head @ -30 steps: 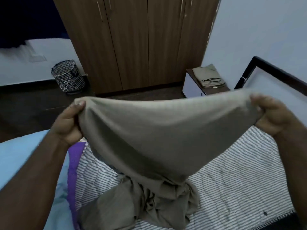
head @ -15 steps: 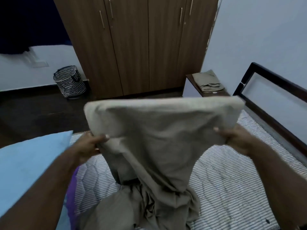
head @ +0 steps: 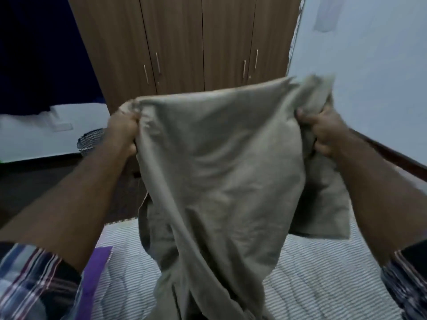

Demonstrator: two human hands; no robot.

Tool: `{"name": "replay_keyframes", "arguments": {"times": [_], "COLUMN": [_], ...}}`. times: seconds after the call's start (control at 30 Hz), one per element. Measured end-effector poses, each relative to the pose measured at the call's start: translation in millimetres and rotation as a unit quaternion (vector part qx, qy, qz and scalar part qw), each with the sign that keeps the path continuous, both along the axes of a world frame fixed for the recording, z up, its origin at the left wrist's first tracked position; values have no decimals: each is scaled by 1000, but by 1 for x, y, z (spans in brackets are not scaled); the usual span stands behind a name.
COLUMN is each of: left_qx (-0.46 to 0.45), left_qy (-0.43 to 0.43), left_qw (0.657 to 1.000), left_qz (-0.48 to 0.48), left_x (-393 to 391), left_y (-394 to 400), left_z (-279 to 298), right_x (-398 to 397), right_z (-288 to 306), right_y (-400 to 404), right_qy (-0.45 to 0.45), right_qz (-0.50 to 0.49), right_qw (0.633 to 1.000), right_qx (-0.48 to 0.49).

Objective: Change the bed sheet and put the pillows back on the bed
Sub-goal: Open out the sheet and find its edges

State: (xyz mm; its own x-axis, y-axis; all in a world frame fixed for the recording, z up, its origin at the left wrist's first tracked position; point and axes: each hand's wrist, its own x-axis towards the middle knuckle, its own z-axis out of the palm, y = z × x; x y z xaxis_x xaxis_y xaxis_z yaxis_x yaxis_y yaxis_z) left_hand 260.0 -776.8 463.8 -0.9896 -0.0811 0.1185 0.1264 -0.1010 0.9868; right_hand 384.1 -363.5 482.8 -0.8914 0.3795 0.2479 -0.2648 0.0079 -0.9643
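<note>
A beige bed sheet (head: pixel 219 172) hangs in front of me, held up by both hands. My left hand (head: pixel 123 132) grips its upper left edge in a fist. My right hand (head: pixel 323 132) grips the bunched upper right edge. The cloth drops down in folds onto the bare striped mattress (head: pixel 323 282). A purple cloth edge (head: pixel 97 269) lies on the mattress at the lower left. No pillow is in view.
A brown wooden wardrobe (head: pixel 184 42) stands straight ahead. A patterned basket (head: pixel 90 140) sits on the dark floor to the left. The dark headboard frame (head: pixel 392 155) runs along the pale wall on the right.
Both hands have lifted the sheet higher and regripped it near its top edge. The view has tilted up, so the side table and the light blue pillow are out of sight.
</note>
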Motion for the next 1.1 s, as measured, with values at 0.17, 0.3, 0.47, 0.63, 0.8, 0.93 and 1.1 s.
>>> {"name": "replay_keyframes", "arguments": {"times": [0.17,0.3,0.47,0.63,0.8,0.93,1.1], "left_qx": [-35,-77,-227,-141,-370,-264,-344], "left_qy": [55,115,1,119,-11,27,3], "left_qw": [990,976,965,960,914,947,926], "left_qz": [124,167,133,213,164,179,154], "left_x": [-29,-28,-9,-15,17,21,48], "left_y": [3,12,-8,-12,-35,-36,-47], "left_z": [38,50,-5,32,-15,14,-37], "right_x": [-38,-53,-22,-4,28,6,37], "right_z": [79,103,41,87,22,86,-10], "right_y": [20,13,-2,-4,-18,-8,-27], "right_qy": [111,141,16,161,-42,174,-40], "right_qz": [-158,-188,-82,-133,-83,-111,-15], "right_qw": [979,957,984,975,980,973,989], "right_qx": [64,171,160,78,174,107,144]}}
